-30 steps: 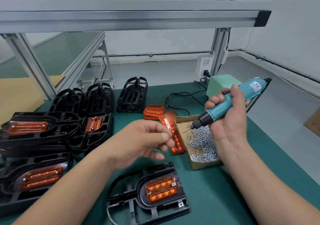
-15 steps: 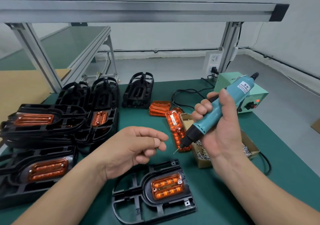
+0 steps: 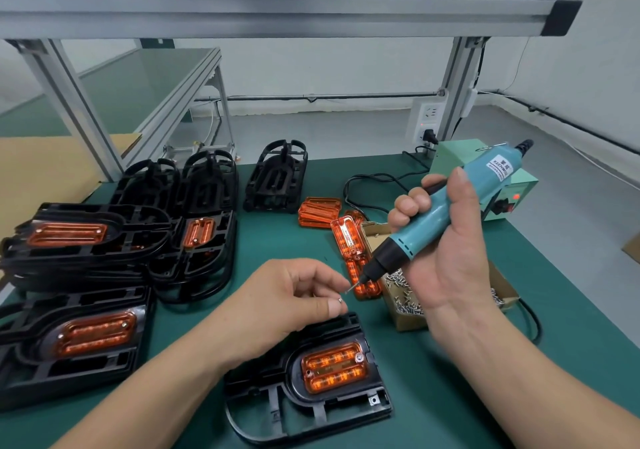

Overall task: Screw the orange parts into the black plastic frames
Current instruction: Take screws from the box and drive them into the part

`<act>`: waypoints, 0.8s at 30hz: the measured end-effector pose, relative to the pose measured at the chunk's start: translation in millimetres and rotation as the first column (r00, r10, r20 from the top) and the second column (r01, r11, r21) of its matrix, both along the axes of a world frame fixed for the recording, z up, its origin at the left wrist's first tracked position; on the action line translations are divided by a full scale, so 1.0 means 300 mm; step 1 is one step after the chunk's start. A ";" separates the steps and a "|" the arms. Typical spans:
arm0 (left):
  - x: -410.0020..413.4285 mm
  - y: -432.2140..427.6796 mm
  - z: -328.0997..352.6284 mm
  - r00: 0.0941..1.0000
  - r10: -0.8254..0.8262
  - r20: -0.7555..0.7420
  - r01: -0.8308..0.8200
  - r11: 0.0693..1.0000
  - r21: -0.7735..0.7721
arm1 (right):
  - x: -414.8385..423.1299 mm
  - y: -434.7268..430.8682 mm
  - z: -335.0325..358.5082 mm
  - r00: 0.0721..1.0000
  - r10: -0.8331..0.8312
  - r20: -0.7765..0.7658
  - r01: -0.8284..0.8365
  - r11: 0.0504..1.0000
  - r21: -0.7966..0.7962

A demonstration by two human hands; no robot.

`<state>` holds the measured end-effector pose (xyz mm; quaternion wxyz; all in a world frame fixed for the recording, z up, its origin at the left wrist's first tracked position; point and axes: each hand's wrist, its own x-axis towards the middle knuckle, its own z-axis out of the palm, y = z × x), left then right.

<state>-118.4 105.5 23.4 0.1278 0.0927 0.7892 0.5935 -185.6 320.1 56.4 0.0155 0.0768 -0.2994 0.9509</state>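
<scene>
At the left edge of the tabletop [image 3: 519, 362], the finished frames [image 3: 69, 241] lie stacked, each with its orange insert seated. They appear to be kept there, away from the work zone, so they are not mixed with open work. Behind them stand the empty frames [image 3: 277, 178], within reach as stock.

The left hand [image 3: 287, 299] hovers above the near frame with its fingers curled. Its grip is closed, with thumb and forefinger pinching a small screw [image 3: 340, 300], apparently held ready to feed to the driver.

Directly below lies the black frame [image 3: 304, 410] in work, flat on the tabletop. Its orange part [image 3: 334, 367] sits in the recess. A screw head shows at the part's upper right corner; whether the lower left hole is filled cannot be told.

To the right, the loose orange parts [image 3: 348, 237] lie just beside the screw box [image 3: 405, 313], which keeps both supplies near the driving hand.

The right hand [image 3: 450, 251] has its grip clamped around the electric screwdriver [image 3: 446, 213]. The tool is tilted with its bit pointing down and left toward the left hand's fingertips. A second screw appears to hang at the bit tip. Judgement: the current step is loading a screw before driving it into the orange part.
</scene>
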 end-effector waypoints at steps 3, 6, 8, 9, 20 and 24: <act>0.001 0.002 0.006 1.000 -0.005 0.012 0.005 1.000 0.015 | 0.000 -0.003 -0.007 1.000 0.010 -0.003 -0.010 1.000 0.013; 0.007 0.005 0.012 1.000 -0.020 0.019 0.020 0.999 0.031 | -0.002 -0.003 -0.012 1.000 0.023 -0.008 -0.023 1.000 0.012; 0.009 0.008 0.014 0.999 -0.024 0.023 0.023 0.998 0.052 | -0.002 -0.005 -0.014 1.000 0.029 -0.011 -0.029 0.999 0.015; 0.009 0.009 0.015 0.999 -0.024 0.025 0.023 0.998 0.061 | -0.001 -0.006 -0.015 0.999 0.032 -0.013 -0.031 0.999 0.016; 0.007 0.011 0.010 0.999 -0.020 0.043 0.015 0.994 0.105 | 0.004 -0.011 -0.025 0.998 0.051 -0.028 -0.051 0.998 0.032; 0.006 0.008 0.013 0.999 -0.028 0.041 0.024 0.996 0.090 | 0.004 -0.011 -0.026 0.998 0.056 -0.035 -0.054 0.998 0.035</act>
